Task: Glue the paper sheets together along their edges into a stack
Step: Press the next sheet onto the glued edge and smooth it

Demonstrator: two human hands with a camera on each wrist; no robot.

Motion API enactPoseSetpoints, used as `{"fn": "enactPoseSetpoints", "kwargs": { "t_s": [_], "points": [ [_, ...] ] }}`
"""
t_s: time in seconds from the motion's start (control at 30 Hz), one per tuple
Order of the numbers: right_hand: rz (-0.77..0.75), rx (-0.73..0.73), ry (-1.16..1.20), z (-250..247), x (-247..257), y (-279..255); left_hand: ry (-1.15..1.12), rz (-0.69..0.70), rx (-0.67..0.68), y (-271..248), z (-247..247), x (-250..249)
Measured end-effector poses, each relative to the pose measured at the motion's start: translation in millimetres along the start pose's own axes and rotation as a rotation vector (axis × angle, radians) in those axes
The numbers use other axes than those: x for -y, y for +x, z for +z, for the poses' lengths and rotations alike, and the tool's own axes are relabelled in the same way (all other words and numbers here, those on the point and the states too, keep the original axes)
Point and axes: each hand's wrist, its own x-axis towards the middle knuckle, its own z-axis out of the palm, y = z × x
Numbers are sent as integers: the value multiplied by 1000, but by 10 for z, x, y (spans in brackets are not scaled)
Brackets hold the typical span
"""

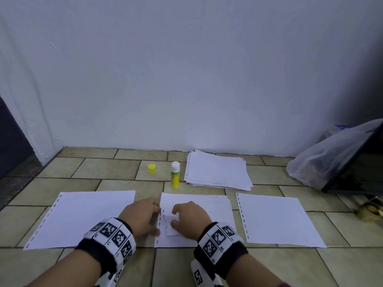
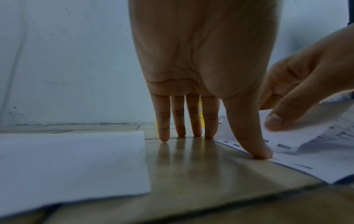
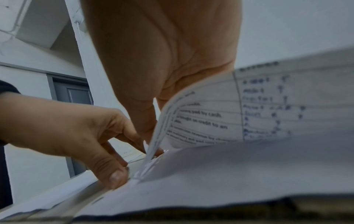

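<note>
The tiled floor carried everything, and the middle stack of punched sheets serves here as the landmark. Beyond it and slightly right lay the loose pile of unglued paper; a single sheet lay on either side of it — the left sheet and the right sheet. Just beyond its far left corner stood the glue stick, uncapped, with its yellow cap further left.

The left hand was spread, fingers straight, its thumb pressing the stack's punched edge to the floor. The right hand pinched the top sheet near that edge and curled it upward, printed side showing.

The risks, as I judged them: the lifted sheet might settle skewed, so the punched holes would not line up — one thumb is little anchorage. The open glue stick could dry, or be knocked over by a reaching hand. Glue smeared past the margin might stick a page shut.
</note>
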Motion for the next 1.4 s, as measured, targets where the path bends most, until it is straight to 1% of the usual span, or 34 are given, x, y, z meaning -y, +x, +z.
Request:
{"fn": "enactPoseSetpoints", "kwargs": {
  "t_s": [0.33, 0.7, 0.83, 0.93, 1.17, 1.4],
  "points": [
    [6, 2, -12, -7, 28, 32, -78, -13, 1, 10, 19, 28],
    [26, 19, -13, -11, 41, 41, -91, -32, -15, -33, -12, -13],
    [25, 19, -19, -24, 58, 16, -153, -34, -22, -50, -21, -6],
    [21, 30, -22, -44, 59, 1, -174, -25, 3, -54, -41, 24],
    [37, 85, -32, -82, 62, 3, -102, 36, 79, -42, -82, 61],
    [27, 86, -61, -46, 48, 11, -105, 47, 129, -34, -110, 83]
  ]
}}
